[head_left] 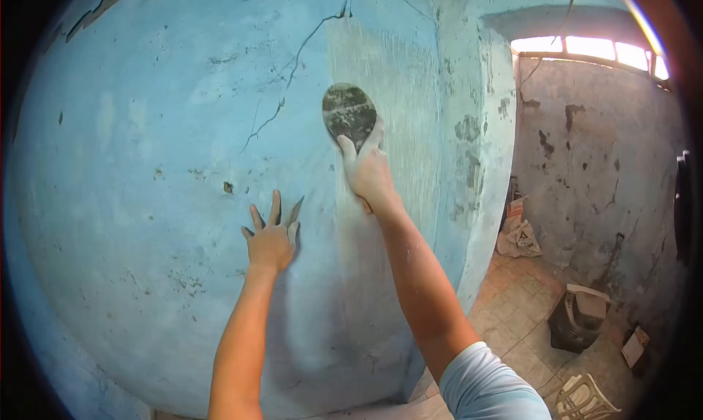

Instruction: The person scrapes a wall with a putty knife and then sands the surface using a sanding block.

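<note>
My right hand grips a dark oval paddle shaped like a table tennis bat, its face smeared with pale dust. The thumb lies along the lower edge of the face, and a brown handle end shows below the palm. The paddle overlaps the left edge of a pale, scraped strip on the blue wall. Lower and to the left, my left hand rests against the wall with its fingers spread, dark shadows beside them. Dust whitens the right fingers.
A long crack runs down the wall left of the paddle. To the right, a doorway opens on a tiled floor with a dark box-shaped object, a printed sack and a pale plastic chair.
</note>
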`<move>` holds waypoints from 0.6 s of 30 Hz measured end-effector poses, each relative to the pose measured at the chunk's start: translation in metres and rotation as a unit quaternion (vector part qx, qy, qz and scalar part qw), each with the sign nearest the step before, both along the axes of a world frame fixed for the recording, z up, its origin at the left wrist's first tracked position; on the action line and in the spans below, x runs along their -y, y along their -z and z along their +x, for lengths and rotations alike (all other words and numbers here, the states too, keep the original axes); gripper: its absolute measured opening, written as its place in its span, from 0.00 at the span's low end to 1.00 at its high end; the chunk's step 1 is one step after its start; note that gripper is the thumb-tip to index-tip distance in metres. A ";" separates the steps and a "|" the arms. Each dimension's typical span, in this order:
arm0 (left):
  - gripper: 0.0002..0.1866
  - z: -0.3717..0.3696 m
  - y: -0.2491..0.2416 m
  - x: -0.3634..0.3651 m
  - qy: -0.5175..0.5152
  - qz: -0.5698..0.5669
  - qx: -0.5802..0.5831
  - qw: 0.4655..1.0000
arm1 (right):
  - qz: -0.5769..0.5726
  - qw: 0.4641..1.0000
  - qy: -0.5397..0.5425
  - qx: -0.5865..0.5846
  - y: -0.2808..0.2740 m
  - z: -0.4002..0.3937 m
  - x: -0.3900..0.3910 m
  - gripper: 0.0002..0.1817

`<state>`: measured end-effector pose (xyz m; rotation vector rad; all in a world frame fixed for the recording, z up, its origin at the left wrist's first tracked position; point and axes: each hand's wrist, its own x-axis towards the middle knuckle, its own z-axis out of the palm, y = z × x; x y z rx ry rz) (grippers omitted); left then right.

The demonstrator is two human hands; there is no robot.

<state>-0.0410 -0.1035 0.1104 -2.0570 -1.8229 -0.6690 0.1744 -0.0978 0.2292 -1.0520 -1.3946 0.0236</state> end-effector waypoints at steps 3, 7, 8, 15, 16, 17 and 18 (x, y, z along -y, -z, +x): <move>0.28 -0.003 0.000 0.000 -0.004 0.013 0.000 1.000 | 0.034 0.999 -0.003 0.000 -0.015 0.000 -0.008 0.53; 0.28 0.004 -0.006 0.007 -0.012 -0.003 0.000 1.000 | 0.043 0.999 0.010 0.014 -0.122 0.002 -0.018 0.54; 0.28 0.004 -0.007 0.006 -0.010 -0.006 0.002 1.000 | 0.018 1.000 -0.013 0.006 -0.143 -0.001 -0.007 0.55; 0.28 0.002 -0.004 0.001 -0.011 0.005 -0.014 1.000 | 0.005 0.999 0.016 0.040 -0.067 0.007 -0.012 0.54; 0.28 0.001 0.001 -0.001 -0.013 0.012 -0.019 1.000 | -0.006 0.999 0.005 0.038 -0.047 0.009 -0.006 0.54; 0.28 0.000 0.003 -0.001 -0.011 0.004 -0.016 1.000 | -0.014 0.999 -0.007 0.035 -0.038 0.010 -0.005 0.54; 0.28 -0.001 0.002 -0.001 -0.010 0.002 -0.015 1.000 | -0.001 0.999 0.000 0.033 -0.045 0.010 -0.010 0.53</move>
